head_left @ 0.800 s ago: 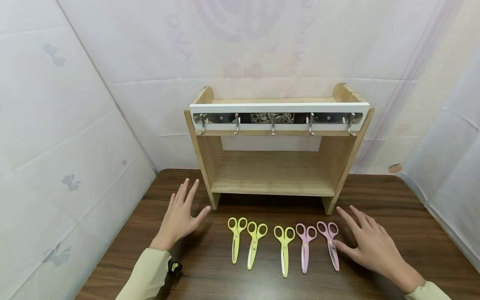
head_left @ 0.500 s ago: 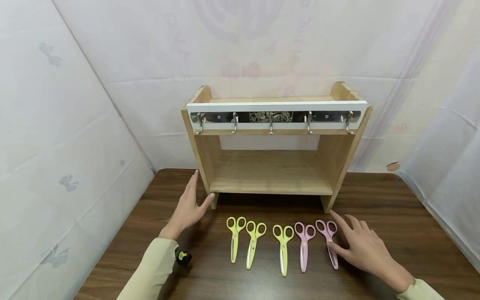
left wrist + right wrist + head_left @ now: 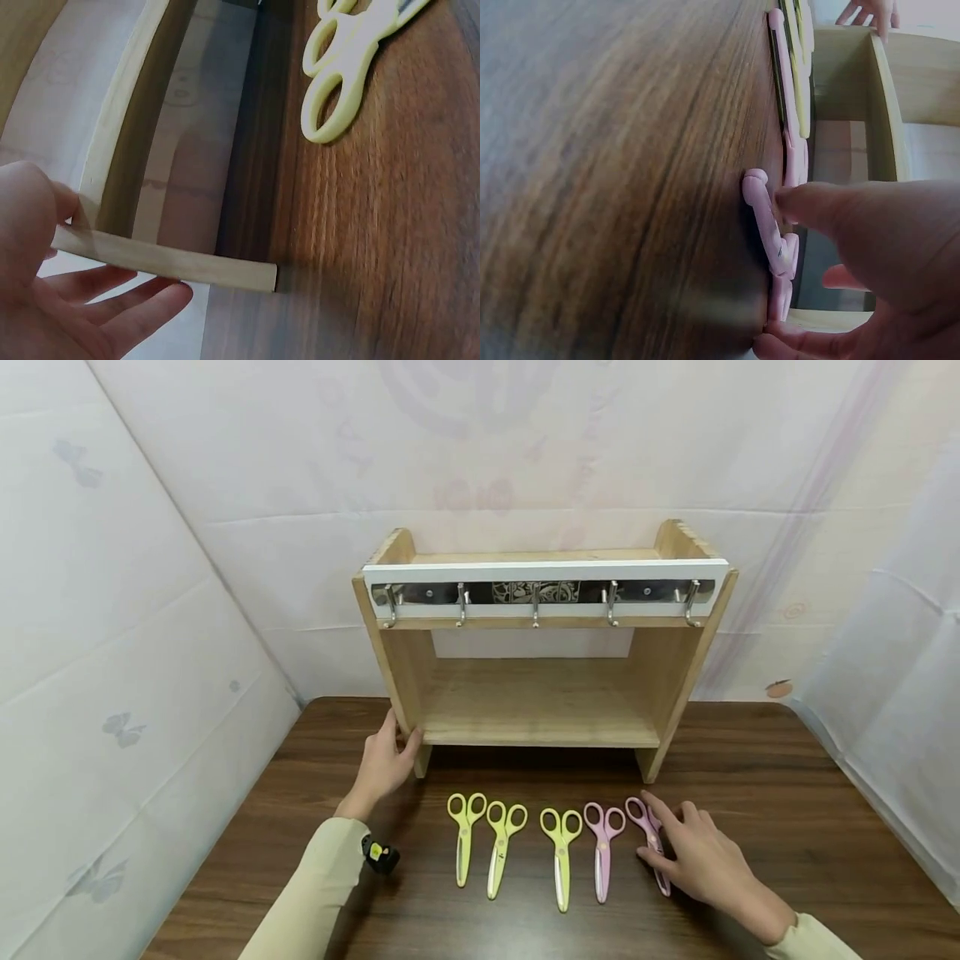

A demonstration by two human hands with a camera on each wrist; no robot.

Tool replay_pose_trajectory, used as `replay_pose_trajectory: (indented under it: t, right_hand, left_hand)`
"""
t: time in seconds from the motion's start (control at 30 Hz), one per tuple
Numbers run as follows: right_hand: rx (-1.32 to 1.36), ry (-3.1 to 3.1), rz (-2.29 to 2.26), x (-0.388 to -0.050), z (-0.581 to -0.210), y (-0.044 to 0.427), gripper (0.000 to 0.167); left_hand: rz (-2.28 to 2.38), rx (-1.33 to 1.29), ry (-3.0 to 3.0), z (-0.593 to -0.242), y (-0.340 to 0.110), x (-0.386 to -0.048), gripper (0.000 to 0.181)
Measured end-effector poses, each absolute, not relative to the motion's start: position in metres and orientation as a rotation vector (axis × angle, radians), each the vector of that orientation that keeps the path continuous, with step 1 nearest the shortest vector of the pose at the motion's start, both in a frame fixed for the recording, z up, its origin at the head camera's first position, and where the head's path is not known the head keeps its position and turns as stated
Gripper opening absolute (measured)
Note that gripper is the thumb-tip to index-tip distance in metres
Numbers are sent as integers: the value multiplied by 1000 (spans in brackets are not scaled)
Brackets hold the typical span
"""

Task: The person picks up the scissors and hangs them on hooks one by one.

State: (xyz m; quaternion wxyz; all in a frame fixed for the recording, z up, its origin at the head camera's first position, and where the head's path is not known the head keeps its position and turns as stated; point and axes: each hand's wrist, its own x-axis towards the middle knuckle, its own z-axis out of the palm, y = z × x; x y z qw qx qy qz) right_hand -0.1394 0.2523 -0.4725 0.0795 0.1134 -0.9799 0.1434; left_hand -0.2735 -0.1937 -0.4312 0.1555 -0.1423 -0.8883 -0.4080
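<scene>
At the lower right of the head view, the right hand [image 3: 705, 860] is lying partly over the right pink scissors [image 3: 653, 838]. Its thumb and index finger are standing apart and clamping nothing; whether a fingertip is touching the scissors cannot be told. The scissors are lying on the table [image 3: 817, 810], mostly left of the palm, their long axis running nearly up and down the frame: rings pointing up, tip pointing down and slightly right. The index finger is lying by the rings and the thumb is overlapping the blades, so the hand is spanning them lengthwise. This hand is plainly the nearer one to them.

Further left, the other pink scissors [image 3: 602, 847] are lying nearby, then three yellow scissors [image 3: 562, 850], all pointing their tips toward the bottom edge.

At centre left, the left hand [image 3: 381, 768] is gripping the rack [image 3: 536, 693] by its left side, thumb inside, fingers outside. The rack is standing above the row, its hooks [image 3: 536, 607] running across the upper middle.
</scene>
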Motion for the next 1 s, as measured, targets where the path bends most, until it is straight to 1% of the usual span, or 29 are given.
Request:
replay_pose_trajectory:
  t: [0.1, 0.27, 0.63, 0.8, 1.0]
  right_hand:
    - [339, -2956, 427, -140, -473, 250, 74]
    - [345, -3002, 447, -140, -470, 250, 71]
    - [300, -2921, 460, -135, -468, 263, 56]
    - [288, -2916, 468, -136, -468, 269, 46]
    - [268, -2966, 522, -141, -466, 271, 40]
  left_hand:
    - [-1151, -393, -2543, -431, -194, -274, 50]
    - [-1167, -390, -2544, -432, -196, -273, 52]
    - [-1206, -384, -2558, -429, -189, -274, 49]
    - [-1178, -369, -2575, -428, -189, -273, 48]
    - [-1170, -374, -2573, -427, -191, -274, 49]
